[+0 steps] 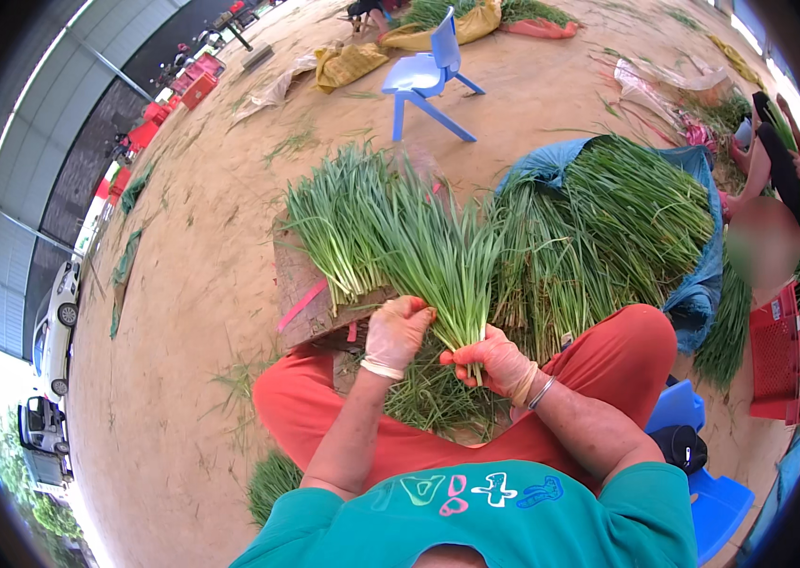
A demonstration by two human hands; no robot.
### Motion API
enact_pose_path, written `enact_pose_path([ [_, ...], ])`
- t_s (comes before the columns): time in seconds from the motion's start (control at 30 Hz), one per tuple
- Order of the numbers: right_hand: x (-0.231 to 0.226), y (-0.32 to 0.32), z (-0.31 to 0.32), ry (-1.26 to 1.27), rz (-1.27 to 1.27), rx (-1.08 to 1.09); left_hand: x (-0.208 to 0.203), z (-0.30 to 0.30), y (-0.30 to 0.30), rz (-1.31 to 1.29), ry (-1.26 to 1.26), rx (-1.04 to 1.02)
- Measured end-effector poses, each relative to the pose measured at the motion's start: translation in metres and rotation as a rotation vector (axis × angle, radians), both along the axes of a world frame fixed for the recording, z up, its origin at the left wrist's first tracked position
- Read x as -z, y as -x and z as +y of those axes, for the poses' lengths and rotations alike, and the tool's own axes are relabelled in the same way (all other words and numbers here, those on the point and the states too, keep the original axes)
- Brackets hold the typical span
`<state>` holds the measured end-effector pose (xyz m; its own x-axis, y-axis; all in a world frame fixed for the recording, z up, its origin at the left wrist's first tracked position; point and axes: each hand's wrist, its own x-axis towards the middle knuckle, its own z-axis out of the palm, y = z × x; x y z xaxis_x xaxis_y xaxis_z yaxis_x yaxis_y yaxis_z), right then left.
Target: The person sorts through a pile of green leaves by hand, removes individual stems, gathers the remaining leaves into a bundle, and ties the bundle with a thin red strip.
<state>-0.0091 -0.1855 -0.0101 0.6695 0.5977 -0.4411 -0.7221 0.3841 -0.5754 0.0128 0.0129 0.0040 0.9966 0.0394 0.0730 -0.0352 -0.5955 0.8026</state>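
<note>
Right grip [492, 362]: grasping the held bunch [452, 293] low, around its pale stem ends. Probably held there so the ends stay level and the green tops fan out freely, up and away from the grip.

Left grip [402, 331]: fingers curled at the bunch's left edge, just beside the lower stems. Can't tell whether it's pinching a blade. Looks placed to reach single leaves while the other side carries the load.

Second bunch [343, 232] lies up-left of the left grip on a low brown tabletop [303, 324], pale ends toward the person, same way round as the held one. Likely laid like that to stay aligned and within reach. Pink strap [302, 306] crosses the tabletop's near side.

Containers: blue sheet [700, 293], up-right of the right grip, spread open around a big pile of greens [641, 204]; leaves roughly parallel, spilling toward the grip. Red basket [776, 364] well off to the right; can't make out its contents. Yellow sack [452, 36], far ahead of both grips, lies with more greens [433, 11] on it.

Loose trimmings [442, 402] sit below and between the grips, between the legs.
</note>
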Motion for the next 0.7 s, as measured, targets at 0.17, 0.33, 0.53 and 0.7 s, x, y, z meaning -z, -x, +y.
enact_pose_path([
  [0.17,0.006,0.002,-0.002,0.128,-0.035,0.008,0.022,0.012,0.004,0.110,0.361,-0.151],
  [0.33,0.022,0.001,0.000,0.275,-0.021,0.061,0.016,0.035,0.006,0.158,0.015,-0.130],
  [0.53,0.026,0.001,0.002,0.269,-0.031,0.072,0.011,0.023,-0.023,0.029,0.238,-0.127],
  [0.7,0.017,0.003,0.003,0.314,-0.038,0.084,-0.001,0.046,-0.098,-0.125,-0.050,-0.183],
])
